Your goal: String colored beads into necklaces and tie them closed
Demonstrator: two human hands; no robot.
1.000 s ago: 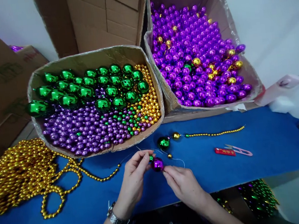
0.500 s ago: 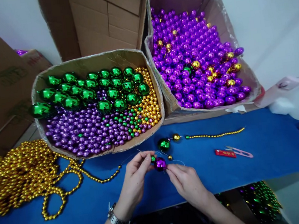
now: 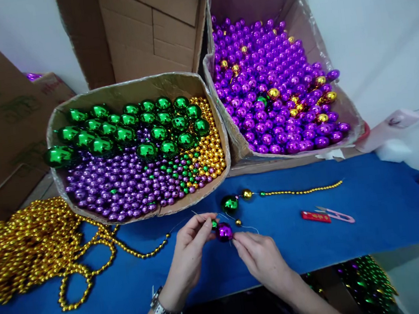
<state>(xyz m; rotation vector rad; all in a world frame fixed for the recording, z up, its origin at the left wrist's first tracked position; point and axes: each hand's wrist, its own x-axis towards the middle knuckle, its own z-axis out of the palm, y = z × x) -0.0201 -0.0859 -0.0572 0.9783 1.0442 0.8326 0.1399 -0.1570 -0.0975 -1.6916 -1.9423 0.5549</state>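
A large shiny purple bead [image 3: 224, 231] hangs between my two hands with a small green bead [image 3: 214, 224] beside it. My left hand [image 3: 193, 237], a watch [image 3: 163, 306] on its wrist, is closed in a pinch on the small green bead. The fingertips of my right hand [image 3: 263, 254] are pinched together at the purple bead's right edge; what lies between them is hidden. Thin thread [image 3: 251, 228] loops near the fingers. Just beyond lie a large green bead [image 3: 230, 204], a small gold bead [image 3: 238, 222], a larger gold bead [image 3: 246, 193] and a strand of gold beads [image 3: 304, 190].
A box [image 3: 227, 150] of green, purple and gold beads stands behind my hands. Right of it is a taller box [image 3: 353, 110] of purple beads. Gold bead strands [image 3: 24, 253] pile at left. Pink thread snips [image 3: 339, 214] and a red packet [image 3: 315, 216] lie right on the blue tabletop [image 3: 389, 207].
The view has shifted very slightly. Both hands keep their pinch at the beads, with no other clear change.
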